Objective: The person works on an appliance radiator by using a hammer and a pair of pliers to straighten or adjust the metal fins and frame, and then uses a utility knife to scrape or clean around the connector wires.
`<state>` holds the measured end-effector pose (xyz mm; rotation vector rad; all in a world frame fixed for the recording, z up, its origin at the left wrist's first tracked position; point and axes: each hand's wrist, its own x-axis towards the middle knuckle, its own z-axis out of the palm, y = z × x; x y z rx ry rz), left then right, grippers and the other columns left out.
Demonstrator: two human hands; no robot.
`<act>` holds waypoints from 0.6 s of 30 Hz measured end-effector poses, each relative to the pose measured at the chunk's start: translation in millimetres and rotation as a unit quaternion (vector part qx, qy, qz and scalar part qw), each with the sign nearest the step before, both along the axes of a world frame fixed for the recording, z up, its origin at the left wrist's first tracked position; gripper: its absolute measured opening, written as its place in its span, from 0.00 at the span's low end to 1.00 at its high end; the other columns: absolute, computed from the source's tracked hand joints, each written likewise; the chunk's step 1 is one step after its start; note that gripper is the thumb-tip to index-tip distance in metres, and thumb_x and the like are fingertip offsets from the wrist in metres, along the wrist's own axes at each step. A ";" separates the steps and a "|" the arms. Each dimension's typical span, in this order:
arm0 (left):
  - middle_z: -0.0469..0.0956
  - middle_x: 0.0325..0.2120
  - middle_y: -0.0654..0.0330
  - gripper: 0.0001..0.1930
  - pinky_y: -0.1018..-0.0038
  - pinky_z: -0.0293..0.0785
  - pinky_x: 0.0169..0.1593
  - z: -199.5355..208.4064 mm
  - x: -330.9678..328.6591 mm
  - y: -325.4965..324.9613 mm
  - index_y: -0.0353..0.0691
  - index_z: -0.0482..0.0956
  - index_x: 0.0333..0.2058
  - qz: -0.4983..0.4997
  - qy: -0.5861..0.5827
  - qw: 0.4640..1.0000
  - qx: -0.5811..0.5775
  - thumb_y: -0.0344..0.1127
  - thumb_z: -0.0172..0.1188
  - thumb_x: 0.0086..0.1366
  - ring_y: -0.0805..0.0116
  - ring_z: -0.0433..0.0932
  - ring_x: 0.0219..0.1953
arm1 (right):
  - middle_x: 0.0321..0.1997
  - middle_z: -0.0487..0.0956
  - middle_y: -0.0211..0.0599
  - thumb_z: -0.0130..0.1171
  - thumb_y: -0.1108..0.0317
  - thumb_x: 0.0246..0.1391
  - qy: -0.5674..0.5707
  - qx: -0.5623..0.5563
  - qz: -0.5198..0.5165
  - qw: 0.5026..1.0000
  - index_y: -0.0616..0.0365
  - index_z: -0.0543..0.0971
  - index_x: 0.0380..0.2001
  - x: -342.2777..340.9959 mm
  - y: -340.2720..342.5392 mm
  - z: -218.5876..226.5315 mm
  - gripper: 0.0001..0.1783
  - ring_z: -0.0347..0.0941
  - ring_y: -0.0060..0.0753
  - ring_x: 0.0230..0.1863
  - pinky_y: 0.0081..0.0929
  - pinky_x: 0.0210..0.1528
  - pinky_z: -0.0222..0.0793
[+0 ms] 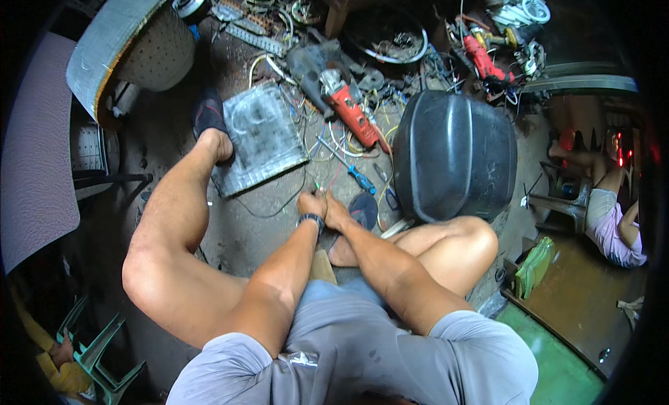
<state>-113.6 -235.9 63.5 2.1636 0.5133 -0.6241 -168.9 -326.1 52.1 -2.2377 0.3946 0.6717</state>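
My left hand [311, 204] and my right hand [335, 212] meet low over the floor between my legs. Both are closed, fingertips close together on thin wires [318, 187], with green and reddish strands showing just beyond them. The exact grip on each strand is too small to make out. A dark cord [279, 214] curves over the floor to the left of my hands. Just ahead on the right lies a screwdriver [360, 180] with a blue handle. Farther off is a red angle grinder [352, 116], among loose wires.
A scuffed flat metal panel [263, 136] lies beside my left foot. To the right stands a large black plastic casing [456, 154], with a slipper [363, 211] near it. A red power tool [486, 60] sits among scrap. Another person [617, 227] is at the far right.
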 end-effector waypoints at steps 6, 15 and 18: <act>0.84 0.40 0.42 0.18 0.63 0.77 0.51 8.7 20.8 -14.4 0.34 0.83 0.45 0.042 -0.087 0.993 -0.071 0.43 0.66 0.63 0.49 0.84 0.44 | 0.43 0.79 0.72 0.60 0.57 0.56 -0.009 0.033 -0.017 0.999 0.67 0.62 0.53 28.7 -11.1 26.9 0.31 0.76 0.73 0.49 0.58 0.51 0.71; 0.85 0.40 0.46 0.22 0.67 0.78 0.50 43.4 95.7 26.4 0.29 0.82 0.48 -0.078 -0.099 0.986 -0.107 0.41 0.68 0.62 0.58 0.85 0.44 | 0.45 0.77 0.76 0.47 0.61 0.64 -0.054 0.033 -0.103 0.993 0.67 0.63 0.53 78.6 22.5 87.8 0.22 0.74 0.74 0.51 0.59 0.53 0.69; 0.85 0.42 0.44 0.23 0.67 0.77 0.51 54.5 109.0 24.0 0.31 0.82 0.49 -0.065 -0.084 0.989 -0.105 0.42 0.68 0.62 0.57 0.85 0.44 | 0.46 0.76 0.78 0.43 0.60 0.66 -0.081 0.042 -0.089 0.992 0.68 0.63 0.53 87.0 16.5 82.5 0.22 0.73 0.75 0.52 0.61 0.53 0.68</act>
